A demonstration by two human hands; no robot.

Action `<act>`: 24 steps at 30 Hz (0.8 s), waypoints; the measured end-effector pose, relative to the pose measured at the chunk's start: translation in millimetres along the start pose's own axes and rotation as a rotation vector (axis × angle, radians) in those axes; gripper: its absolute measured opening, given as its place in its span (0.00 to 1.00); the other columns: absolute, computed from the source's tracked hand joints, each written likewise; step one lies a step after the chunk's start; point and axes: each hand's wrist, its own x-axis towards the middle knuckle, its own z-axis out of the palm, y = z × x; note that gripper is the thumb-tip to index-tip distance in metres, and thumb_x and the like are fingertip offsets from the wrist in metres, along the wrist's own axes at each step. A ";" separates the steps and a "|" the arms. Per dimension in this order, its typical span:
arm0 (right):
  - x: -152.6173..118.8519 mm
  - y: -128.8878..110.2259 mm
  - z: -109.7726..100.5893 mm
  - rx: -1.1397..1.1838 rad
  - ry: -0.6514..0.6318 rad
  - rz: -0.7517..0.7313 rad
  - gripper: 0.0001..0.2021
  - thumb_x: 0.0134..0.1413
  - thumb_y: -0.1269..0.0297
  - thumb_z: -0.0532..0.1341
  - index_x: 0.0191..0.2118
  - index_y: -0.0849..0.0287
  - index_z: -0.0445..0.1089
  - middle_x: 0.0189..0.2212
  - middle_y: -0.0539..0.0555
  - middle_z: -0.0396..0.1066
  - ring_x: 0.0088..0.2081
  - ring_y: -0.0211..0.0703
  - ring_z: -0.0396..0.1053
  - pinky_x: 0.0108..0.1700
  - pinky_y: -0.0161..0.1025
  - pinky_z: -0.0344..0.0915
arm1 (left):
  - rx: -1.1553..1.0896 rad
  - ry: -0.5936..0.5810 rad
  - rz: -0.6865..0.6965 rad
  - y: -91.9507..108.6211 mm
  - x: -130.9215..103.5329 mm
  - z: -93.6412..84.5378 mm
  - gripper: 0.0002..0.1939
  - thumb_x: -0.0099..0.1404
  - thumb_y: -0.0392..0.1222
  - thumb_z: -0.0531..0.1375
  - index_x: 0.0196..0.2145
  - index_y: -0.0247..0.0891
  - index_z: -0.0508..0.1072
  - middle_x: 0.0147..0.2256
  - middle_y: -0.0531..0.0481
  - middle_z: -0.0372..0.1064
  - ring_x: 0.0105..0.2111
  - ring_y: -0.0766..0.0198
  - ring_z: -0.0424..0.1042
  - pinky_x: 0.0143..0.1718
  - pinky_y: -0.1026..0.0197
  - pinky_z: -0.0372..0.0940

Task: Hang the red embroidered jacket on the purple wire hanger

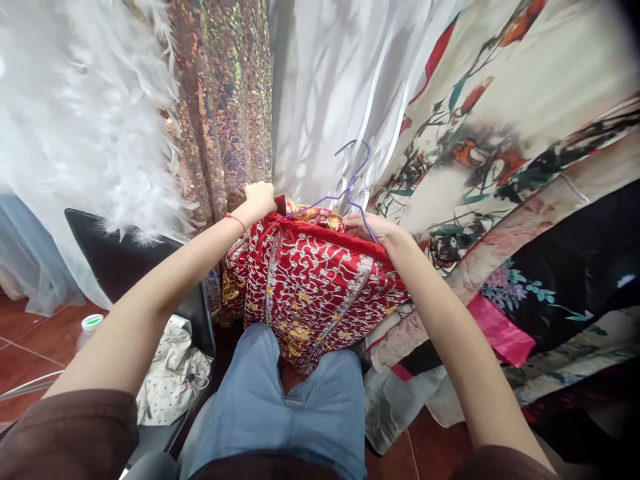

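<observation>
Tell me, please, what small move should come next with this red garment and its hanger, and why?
Probably draw the left hand outward to seat the red embroidered garment on the purple hanger: the cloth sits bunched at that shoulder, while the right hand steadies the hanger's other arm.

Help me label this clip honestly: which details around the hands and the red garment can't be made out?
- Head view: left hand fingers curl into the red embroidered garment; their grip is hidden.
- Right hand fingers are tucked behind the purple hanger wire and cloth.
- Garment's lower part is covered by the jeans-clad knees.
- Floral robes blur toward the right edge.
</observation>
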 end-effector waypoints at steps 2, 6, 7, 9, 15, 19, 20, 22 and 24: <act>1.2 0.6 0.5 -0.017 0.029 0.013 0.12 0.49 0.54 0.66 0.26 0.56 0.67 0.18 0.50 0.65 0.23 0.38 0.61 0.28 0.38 0.62 | -0.051 -0.019 -0.113 -2.4 9.2 4.7 0.28 0.51 0.43 0.67 0.50 0.29 0.75 0.47 0.31 0.74 0.51 0.42 0.72 0.51 0.50 0.65; 2.2 4.8 -2.0 -0.053 0.096 0.034 0.17 0.52 0.55 0.62 0.20 0.56 0.59 0.15 0.49 0.59 0.19 0.35 0.54 0.23 0.36 0.54 | -0.269 -0.037 -0.217 -8.0 18.1 16.8 0.22 0.54 0.45 0.65 0.46 0.34 0.78 0.47 0.34 0.75 0.51 0.43 0.72 0.50 0.51 0.65; 0.9 5.8 -3.5 -0.064 0.115 0.035 0.17 0.52 0.54 0.62 0.20 0.56 0.59 0.15 0.49 0.60 0.19 0.36 0.55 0.23 0.36 0.54 | -0.359 -0.020 -0.225 -8.9 17.3 20.7 0.19 0.57 0.45 0.63 0.45 0.37 0.78 0.47 0.36 0.75 0.51 0.45 0.73 0.50 0.52 0.65; -4.0 6.9 -7.1 -0.097 0.143 0.003 0.17 0.52 0.52 0.61 0.21 0.57 0.62 0.17 0.50 0.63 0.21 0.37 0.58 0.24 0.36 0.57 | -0.535 0.035 -0.233 -9.7 14.3 28.0 0.15 0.62 0.47 0.58 0.44 0.41 0.78 0.47 0.41 0.76 0.50 0.48 0.73 0.49 0.53 0.66; -19.3 -1.4 -19.7 -0.337 0.120 -0.221 0.26 0.42 0.37 0.66 0.24 0.59 0.67 0.20 0.49 0.65 0.28 0.39 0.62 0.33 0.36 0.61 | -0.753 0.313 -0.258 -9.1 14.0 34.0 0.15 0.69 0.48 0.52 0.42 0.43 0.76 0.44 0.47 0.76 0.48 0.54 0.73 0.49 0.56 0.65; -22.4 -11.1 -28.2 -0.569 0.063 -0.268 0.29 0.33 0.35 0.69 0.27 0.60 0.68 0.23 0.50 0.67 0.27 0.38 0.61 0.32 0.36 0.58 | -0.630 0.532 -0.065 -14.6 11.5 26.9 0.18 0.74 0.44 0.43 0.46 0.38 0.71 0.47 0.42 0.73 0.50 0.56 0.70 0.52 0.58 0.62; -23.6 -12.3 -31.0 -0.621 0.062 -0.293 0.30 0.33 0.35 0.69 0.28 0.60 0.69 0.25 0.50 0.68 0.28 0.38 0.62 0.32 0.36 0.58 | -0.558 0.552 -0.008 -17.4 9.4 24.3 0.19 0.74 0.45 0.42 0.47 0.38 0.70 0.49 0.40 0.71 0.52 0.55 0.69 0.52 0.58 0.62; -27.9 -12.5 -38.3 -0.726 0.116 -0.349 0.29 0.36 0.36 0.68 0.29 0.60 0.70 0.26 0.52 0.69 0.29 0.40 0.63 0.33 0.37 0.58 | -0.407 0.544 0.060 -24.3 4.4 18.5 0.20 0.75 0.48 0.42 0.49 0.38 0.69 0.51 0.38 0.69 0.56 0.52 0.65 0.50 0.57 0.62; -35.4 -9.5 -47.2 -0.812 0.238 -0.395 0.25 0.44 0.38 0.65 0.32 0.59 0.70 0.27 0.53 0.69 0.29 0.42 0.63 0.33 0.38 0.58 | -0.284 0.500 0.119 -31.6 -0.5 12.7 0.21 0.74 0.51 0.42 0.48 0.38 0.69 0.51 0.36 0.69 0.56 0.49 0.65 0.47 0.57 0.62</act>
